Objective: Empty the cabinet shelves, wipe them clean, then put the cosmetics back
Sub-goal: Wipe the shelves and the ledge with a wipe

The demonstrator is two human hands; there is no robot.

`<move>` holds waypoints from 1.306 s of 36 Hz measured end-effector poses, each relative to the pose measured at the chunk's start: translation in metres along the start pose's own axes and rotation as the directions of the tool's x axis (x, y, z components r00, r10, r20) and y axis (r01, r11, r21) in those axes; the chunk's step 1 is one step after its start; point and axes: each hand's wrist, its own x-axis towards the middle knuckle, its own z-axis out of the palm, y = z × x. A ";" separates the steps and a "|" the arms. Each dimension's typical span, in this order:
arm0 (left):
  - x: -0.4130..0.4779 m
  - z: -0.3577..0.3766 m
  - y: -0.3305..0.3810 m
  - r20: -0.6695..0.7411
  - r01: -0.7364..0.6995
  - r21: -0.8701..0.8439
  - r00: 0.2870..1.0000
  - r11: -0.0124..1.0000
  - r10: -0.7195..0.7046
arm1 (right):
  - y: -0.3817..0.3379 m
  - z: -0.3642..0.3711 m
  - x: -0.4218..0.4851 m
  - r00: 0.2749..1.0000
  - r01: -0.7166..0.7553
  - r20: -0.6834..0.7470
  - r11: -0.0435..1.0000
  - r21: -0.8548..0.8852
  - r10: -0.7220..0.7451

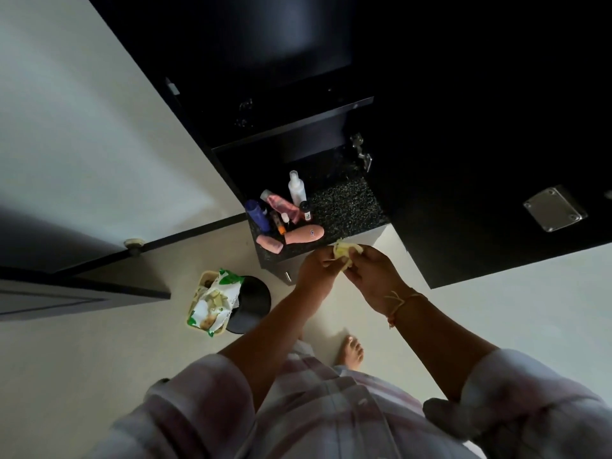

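Both of my hands hold a crumpled yellowish cloth (344, 252) just in front of the speckled dark countertop (344, 207). My left hand (316, 266) pinches its left side and my right hand (371, 271) grips its right side. Several cosmetics stand and lie on the counter's left part: a white bottle (296, 188), a blue bottle (257, 215), a pink pouch (281, 203), a peach tube (304, 234), a small pink tube (270, 244). Above them the dark cabinet shelves (291, 127) look bare, though deep shadow hides much.
An open black cabinet door (496, 160) with a metal hinge (362, 150) hangs at the right. On the pale floor sit a green-and-white wipes pack (213, 303) on a small tray and a black round bin (251, 304). A dark door (82, 289) stands at left. My bare foot (351, 351) is below.
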 end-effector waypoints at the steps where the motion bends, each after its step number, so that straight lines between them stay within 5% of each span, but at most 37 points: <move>1: -0.003 0.001 0.010 -0.015 0.010 -0.028 1.000 1.000 -0.011 | 0.000 -0.001 0.001 1.000 0.000 0.005 1.000 -0.006 0.000; 5: -0.003 0.002 0.023 0.000 0.082 -0.243 0.996 0.967 -0.084 | -0.001 -0.002 0.010 0.999 0.000 -0.050 0.990 -0.144 -0.007; 10: 0.016 0.007 0.026 0.036 0.130 -0.293 0.992 0.947 -0.125 | -0.001 -0.006 0.027 0.990 0.061 -0.099 0.929 -0.365 -0.104; 14: 0.044 0.013 0.021 0.012 0.188 -0.246 0.981 0.951 -0.191 | -0.004 -0.014 0.049 0.940 0.116 -0.127 0.649 -0.752 -0.316; 18: 0.062 0.022 0.022 -0.055 0.101 -0.041 0.993 0.994 -0.103 | -0.008 -0.019 0.070 0.899 0.075 -0.149 0.479 -0.874 -0.413; 22: 0.083 0.026 0.017 -0.033 0.001 0.332 0.999 0.943 0.010 | -0.018 -0.023 0.089 0.839 0.070 -0.183 0.435 -0.898 -0.513; 25: 0.099 0.031 0.008 0.063 -0.157 0.620 0.987 0.769 0.150 | -0.017 -0.034 0.107 0.860 0.013 -0.163 0.340 -0.940 -0.484; 29: 0.122 0.036 0.001 0.162 -0.221 0.790 0.975 0.572 0.153 | -0.015 -0.044 0.129 0.867 -0.111 -0.235 0.288 -0.951 -0.440; 35: 0.151 0.038 -0.002 0.215 -0.207 0.859 0.976 0.468 0.035 | -0.018 -0.044 0.151 0.835 0.033 -0.025 0.094 -0.995 -0.549; 42: 0.159 0.040 -0.004 0.214 -0.190 0.891 0.977 0.412 -0.014 | -0.003 -0.044 0.164 0.878 -0.230 -0.065 -0.300 -0.926 -0.474; 47: 0.160 0.041 -0.001 0.236 -0.200 0.906 0.970 0.373 -0.054 | 0.019 -0.056 0.166 0.911 -0.113 0.073 -0.416 -0.902 -0.406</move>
